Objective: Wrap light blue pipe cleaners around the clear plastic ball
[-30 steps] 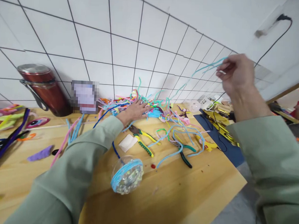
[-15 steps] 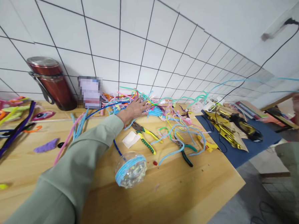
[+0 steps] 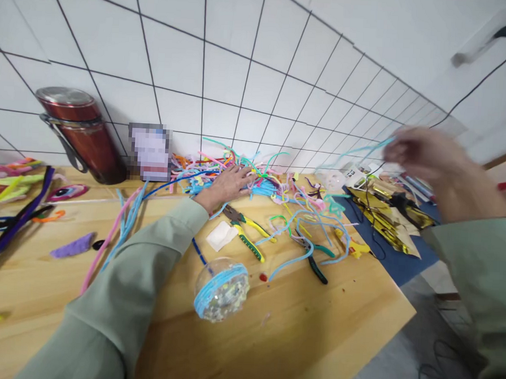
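My left hand lies flat with fingers spread on a tangled heap of coloured pipe cleaners at the back of the wooden table. Raised at the right and blurred by motion, my right hand pinches a light blue pipe cleaner that trails down toward the heap. A clear ball wrapped in light blue pipe cleaner rests near the table's front. Yellow-handled pliers and green-handled pliers lie between ball and heap.
A red metal flask leans on the tiled wall at the back left. More pipe cleaners and felt shapes litter the left. A blue mat with gold foil and a black cable is at the right. The table edge drops to the floor at the right.
My right hand swung far out to the right pulling the light blue pipe cleaner, then came back inward and lower. My left hand stayed pressed on the heap.
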